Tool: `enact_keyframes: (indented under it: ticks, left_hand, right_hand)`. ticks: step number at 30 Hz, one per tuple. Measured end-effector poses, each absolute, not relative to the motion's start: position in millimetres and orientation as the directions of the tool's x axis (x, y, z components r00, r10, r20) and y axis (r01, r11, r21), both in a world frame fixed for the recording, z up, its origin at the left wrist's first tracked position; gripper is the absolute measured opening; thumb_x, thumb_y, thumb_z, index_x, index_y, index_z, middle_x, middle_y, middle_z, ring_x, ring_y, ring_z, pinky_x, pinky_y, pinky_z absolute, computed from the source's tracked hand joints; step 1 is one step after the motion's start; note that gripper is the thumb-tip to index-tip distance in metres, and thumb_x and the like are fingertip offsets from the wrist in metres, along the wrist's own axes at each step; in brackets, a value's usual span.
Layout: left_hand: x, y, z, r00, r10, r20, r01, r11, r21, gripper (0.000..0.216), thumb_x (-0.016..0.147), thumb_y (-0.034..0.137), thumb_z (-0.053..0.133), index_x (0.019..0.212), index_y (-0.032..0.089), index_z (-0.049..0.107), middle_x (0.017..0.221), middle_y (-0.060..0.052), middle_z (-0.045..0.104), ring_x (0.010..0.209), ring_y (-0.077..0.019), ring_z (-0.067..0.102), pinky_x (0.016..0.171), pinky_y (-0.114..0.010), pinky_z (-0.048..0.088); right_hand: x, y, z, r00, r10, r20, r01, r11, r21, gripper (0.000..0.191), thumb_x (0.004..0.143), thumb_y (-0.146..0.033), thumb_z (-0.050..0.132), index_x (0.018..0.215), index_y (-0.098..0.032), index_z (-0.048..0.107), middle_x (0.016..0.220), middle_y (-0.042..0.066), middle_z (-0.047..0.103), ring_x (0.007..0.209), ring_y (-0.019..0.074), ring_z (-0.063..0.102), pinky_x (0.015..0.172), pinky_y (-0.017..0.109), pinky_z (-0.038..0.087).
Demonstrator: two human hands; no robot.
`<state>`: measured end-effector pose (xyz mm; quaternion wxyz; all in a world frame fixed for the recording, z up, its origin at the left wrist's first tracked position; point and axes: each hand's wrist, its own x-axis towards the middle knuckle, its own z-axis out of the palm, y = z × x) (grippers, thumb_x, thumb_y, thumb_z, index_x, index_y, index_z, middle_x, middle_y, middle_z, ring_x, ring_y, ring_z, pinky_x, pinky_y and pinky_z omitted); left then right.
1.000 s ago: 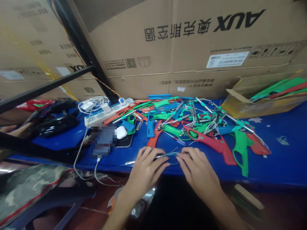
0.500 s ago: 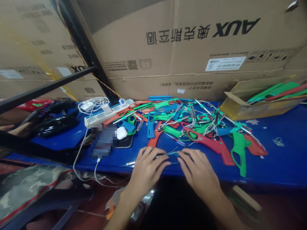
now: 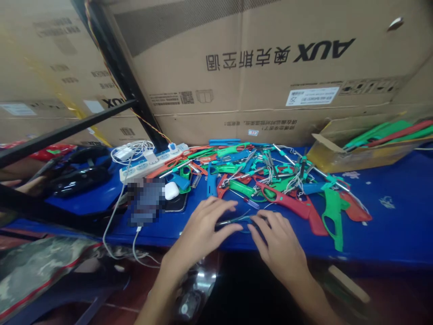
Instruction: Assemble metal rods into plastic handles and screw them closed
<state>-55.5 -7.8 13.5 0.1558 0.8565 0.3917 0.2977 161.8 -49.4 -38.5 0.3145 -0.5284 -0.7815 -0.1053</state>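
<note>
In front of me at the table's near edge lies a blue lighter (image 3: 246, 225), with thin pale wires and a slim metal rod on it; blue on blue, its outline is hard to make out. My left hand (image 3: 206, 221) arches over the rod end, thumb and fingers apart. The fingertips of my right hand (image 3: 279, 237) are closed on the wires and the lighter's right end, partly covering it. Just beyond lie a screwdriver with a clear handle (image 3: 252, 202) and a red lighter shell (image 3: 287, 201).
Loose lighter parts (image 3: 270, 167) are heaped behind my hands. A cardboard box (image 3: 338, 155) of lighter shells stands right. A power strip (image 3: 152, 164), a phone (image 3: 147, 203) and a white earbud case (image 3: 171, 190) lie left. A black rack bar (image 3: 67, 126) crosses the left side.
My left hand has opened, its thumb and fingers spreading away from the rod and wires. My right hand stays at the lighter's right end. The view has shifted slightly.
</note>
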Motion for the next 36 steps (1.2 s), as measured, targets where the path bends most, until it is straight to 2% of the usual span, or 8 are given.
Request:
enact_keyframes:
  ticks: [3, 6, 8, 15, 20, 28, 32, 36]
  left_hand:
    - [-53, 29, 35, 0.467, 0.750, 0.469, 0.591, -0.659, 0.465, 0.022, 0.102, 0.039, 0.059, 0.115, 0.024, 0.069, 0.114, -0.003, 0.075, 0.105, -0.0214, 0.065, 0.096, -0.038, 0.050]
    - [-41, 84, 45, 0.446, 0.799, 0.404, 0.738, -0.583, 0.340, 0.026, 0.107, 0.028, 0.047, 0.114, 0.020, 0.071, 0.116, -0.006, 0.074, 0.110, -0.0205, 0.067, 0.098, -0.034, 0.051]
    - [-31, 119, 44, 0.503, 0.808, 0.308, 0.799, -0.570, 0.191, 0.026, 0.104, 0.021, 0.049, 0.117, 0.020, 0.072, 0.120, -0.007, 0.073, 0.112, -0.0232, 0.067, 0.096, -0.035, 0.053]
    - [-18, 163, 20, 0.536, 0.791, 0.294, 0.815, -0.576, 0.064, 0.027, 0.095, 0.009, 0.055, 0.107, 0.018, 0.077, 0.119, -0.013, 0.070, 0.112, -0.0295, 0.065, 0.092, -0.039, 0.053]
    - [-26, 167, 17, 0.532, 0.759, 0.375, 0.793, -0.602, 0.094, 0.015, 0.096, 0.016, 0.061, 0.098, 0.020, 0.076, 0.107, -0.009, 0.072, 0.104, -0.0270, 0.066, 0.088, -0.036, 0.051]
    - [-48, 141, 54, 0.393, 0.656, 0.644, 0.717, -0.657, 0.231, 0.010, 0.100, 0.020, 0.061, 0.105, 0.019, 0.070, 0.106, -0.007, 0.072, 0.100, -0.0229, 0.063, 0.090, -0.037, 0.049]
    - [-44, 73, 62, 0.392, 0.572, 0.721, 0.601, -0.752, 0.269, 0.009, 0.100, 0.020, 0.062, 0.106, 0.021, 0.068, 0.105, -0.004, 0.073, 0.102, -0.0217, 0.062, 0.091, -0.038, 0.047]
    - [-18, -3, 32, 0.411, 0.569, 0.712, 0.531, -0.785, 0.320, 0.017, 0.097, 0.012, 0.065, 0.111, 0.021, 0.068, 0.107, -0.003, 0.074, 0.097, -0.0185, 0.062, 0.087, -0.037, 0.044]
  right_hand:
    - [160, -50, -38, -0.214, 0.762, 0.611, 0.893, 0.406, -0.195, 0.027, 0.106, -0.031, 0.048, 0.114, -0.014, 0.068, 0.109, 0.013, 0.068, 0.097, 0.0260, 0.061, 0.083, 0.038, 0.045]
    - [159, -50, -38, -0.178, 0.761, 0.624, 0.894, 0.391, -0.221, 0.024, 0.104, -0.029, 0.052, 0.114, -0.013, 0.068, 0.109, 0.013, 0.067, 0.098, 0.0264, 0.060, 0.083, 0.038, 0.045]
    - [158, -51, -39, -0.165, 0.760, 0.629, 0.890, 0.390, -0.237, 0.021, 0.103, -0.027, 0.055, 0.110, -0.013, 0.069, 0.108, 0.013, 0.067, 0.096, 0.0263, 0.060, 0.083, 0.038, 0.045]
    - [157, -50, -42, -0.130, 0.777, 0.615, 0.891, 0.364, -0.272, 0.020, 0.103, -0.028, 0.055, 0.107, -0.014, 0.068, 0.111, 0.013, 0.067, 0.095, 0.0272, 0.060, 0.082, 0.040, 0.046]
    - [156, -49, -42, -0.125, 0.787, 0.604, 0.888, 0.361, -0.286, 0.021, 0.103, -0.030, 0.053, 0.108, -0.014, 0.067, 0.113, 0.014, 0.067, 0.096, 0.0282, 0.061, 0.084, 0.042, 0.047]
    - [157, -50, -43, -0.080, 0.795, 0.602, 0.857, 0.363, -0.366, 0.027, 0.103, -0.038, 0.056, 0.118, -0.017, 0.064, 0.121, 0.014, 0.066, 0.106, 0.0296, 0.061, 0.089, 0.043, 0.049]
    - [165, -55, -35, -0.020, 0.808, 0.588, 0.746, 0.404, -0.529, 0.030, 0.102, -0.036, 0.058, 0.129, -0.023, 0.059, 0.124, 0.009, 0.066, 0.113, 0.0259, 0.061, 0.097, 0.040, 0.049]
    - [177, -61, -28, -0.001, 0.857, 0.515, 0.563, 0.426, -0.708, 0.033, 0.103, -0.035, 0.056, 0.135, -0.029, 0.058, 0.105, 0.001, 0.070, 0.093, 0.0171, 0.066, 0.086, 0.029, 0.054]
